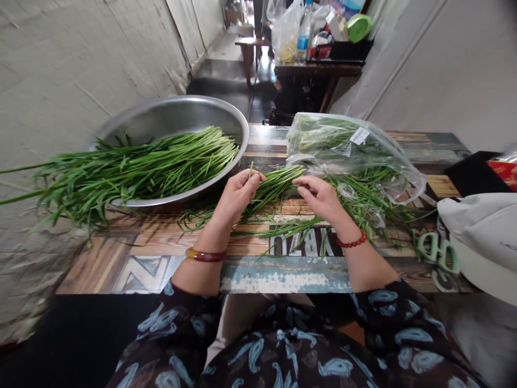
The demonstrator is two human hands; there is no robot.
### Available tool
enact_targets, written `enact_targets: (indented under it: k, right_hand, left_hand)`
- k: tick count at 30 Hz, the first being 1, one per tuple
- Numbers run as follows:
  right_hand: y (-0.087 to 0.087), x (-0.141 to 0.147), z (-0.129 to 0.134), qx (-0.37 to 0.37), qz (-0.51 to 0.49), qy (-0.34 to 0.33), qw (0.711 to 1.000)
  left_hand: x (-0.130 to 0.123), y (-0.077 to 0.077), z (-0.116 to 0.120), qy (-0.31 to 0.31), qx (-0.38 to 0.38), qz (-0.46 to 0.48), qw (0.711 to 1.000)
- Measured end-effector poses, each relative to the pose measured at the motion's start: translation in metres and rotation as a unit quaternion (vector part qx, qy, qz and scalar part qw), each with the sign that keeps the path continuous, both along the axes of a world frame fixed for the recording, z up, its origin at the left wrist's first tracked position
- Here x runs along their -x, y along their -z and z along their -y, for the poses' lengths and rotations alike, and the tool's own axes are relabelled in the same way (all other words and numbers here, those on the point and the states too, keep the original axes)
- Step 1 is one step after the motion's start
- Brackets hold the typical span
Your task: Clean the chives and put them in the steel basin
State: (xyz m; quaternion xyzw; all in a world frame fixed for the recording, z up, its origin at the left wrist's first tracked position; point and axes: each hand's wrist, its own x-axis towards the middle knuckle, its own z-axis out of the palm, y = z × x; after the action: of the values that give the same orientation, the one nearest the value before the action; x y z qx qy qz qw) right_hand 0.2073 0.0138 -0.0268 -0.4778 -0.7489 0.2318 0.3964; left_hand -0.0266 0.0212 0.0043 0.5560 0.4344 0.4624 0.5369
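My left hand (240, 194) is pinched on a green garlic chive stalk (251, 169), whose end sticks up above the thumb. Just beyond and between my hands, a bunch of garlic chives (278, 180) lies on the table with its pale ends toward the right. My right hand (319, 195) is beside those pale ends, its fingers slightly apart and nothing visible in them. Loose green pieces (291, 229) lie below the hands. On the left, a large steel basin (177, 110) holds a big heap of chives (173, 164), the leafy ends hanging over its rim.
A clear plastic bag (323, 126) with more greens lies at the back right, loose leaves (367, 199) beside it. Green-handled scissors (438, 252) and a white cap (484, 237) are at the right edge. Behind, a small table (319, 69) carries bottles and bags.
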Motion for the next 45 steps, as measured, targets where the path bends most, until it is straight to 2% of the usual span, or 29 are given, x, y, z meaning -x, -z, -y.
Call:
enact_targets:
  k: [4,8,12,15,19,22,24,27,30,34,37,45]
  right_hand:
    - [0.016,-0.005,-0.012,-0.076,0.102,0.030,0.991]
    - [0.021,-0.003,-0.014,-0.076,0.207,0.064,0.973]
    - [0.019,-0.005,-0.014,-0.073,0.224,0.104,0.966]
    - [0.020,-0.008,-0.016,-0.063,0.186,0.106,0.975]
    - [0.022,-0.010,-0.017,-0.037,0.017,0.093,0.995]
    - [0.019,-0.009,-0.015,0.021,-0.120,0.105,0.987]
    - [0.015,-0.007,-0.011,0.041,-0.167,0.103,0.980]
    - [0.007,-0.004,-0.004,0.039,-0.179,0.077,0.980]
    - [-0.002,0.000,0.002,0.018,-0.148,0.048,0.988]
    - [-0.011,0.007,0.008,-0.048,-0.083,0.011,0.995]
    - [-0.011,0.012,0.010,-0.079,-0.064,-0.009,0.995]
    - [-0.002,0.008,0.005,-0.027,-0.135,0.082,0.987]
  left_hand:
    - [-0.003,0.004,0.000,0.008,-0.027,-0.046,0.999]
    - [-0.004,0.009,-0.002,-0.006,-0.055,-0.088,0.995]
    - [-0.003,0.010,-0.003,-0.011,-0.060,-0.093,0.994]
    - [-0.002,0.009,-0.003,-0.028,-0.079,-0.118,0.990]
    - [-0.002,0.010,-0.003,-0.046,-0.081,-0.132,0.987]
    - [-0.002,0.011,-0.003,-0.043,-0.068,-0.109,0.991]
    - [-0.003,0.009,-0.001,-0.046,-0.066,-0.099,0.992]
    - [-0.005,0.005,0.002,-0.044,-0.065,-0.094,0.993]
    - [-0.006,0.000,0.006,-0.015,-0.054,-0.101,0.993]
    - [-0.009,-0.001,0.009,0.080,-0.047,-0.132,0.987]
    - [-0.012,0.001,0.009,0.133,-0.054,-0.157,0.977]
    - [-0.011,0.010,0.005,0.120,-0.071,-0.207,0.968]
